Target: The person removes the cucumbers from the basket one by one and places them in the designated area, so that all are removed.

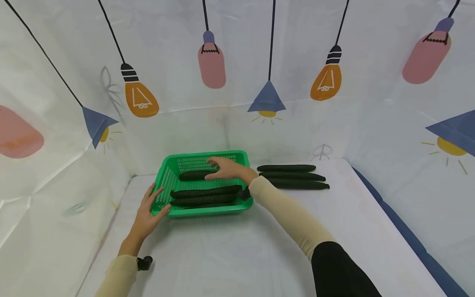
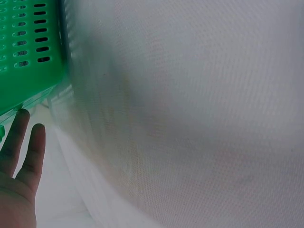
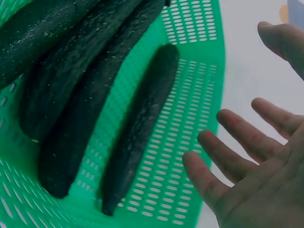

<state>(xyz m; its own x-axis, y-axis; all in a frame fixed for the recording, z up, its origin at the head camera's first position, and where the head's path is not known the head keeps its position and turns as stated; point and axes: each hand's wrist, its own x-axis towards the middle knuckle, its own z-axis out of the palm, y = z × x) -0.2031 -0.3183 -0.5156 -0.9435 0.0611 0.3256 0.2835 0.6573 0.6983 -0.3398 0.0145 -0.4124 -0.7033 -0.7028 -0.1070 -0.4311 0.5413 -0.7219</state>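
Note:
A green plastic basket (image 1: pixel 202 213) with slotted walls holds several dark green cucumbers (image 1: pixel 205 192). Most lie side by side near its front wall, while a single cucumber (image 1: pixel 193 175) lies apart toward the back. Over that one hovers my right hand (image 1: pixel 231 170), fingers spread and nothing held. The right wrist view shows the palm and fingers (image 3: pixel 213 183) beside the lone cucumber (image 3: pixel 142 128), apart from it. My left hand (image 1: pixel 146 216) rests at the basket's left edge, thumb near the front corner. In the left wrist view, two straight fingers (image 2: pixel 34 152) reach the basket's outer side (image 2: pixel 33 78).
Three more cucumbers (image 1: pixel 293 175) lie in parallel on the white-covered table (image 1: pixel 230 255), just right of the basket. A white sheet (image 1: pixel 178 132) printed with lamps and bulbs hangs behind and around the table. Dark blue fabric (image 1: pixel 400 227) shows along the right edge.

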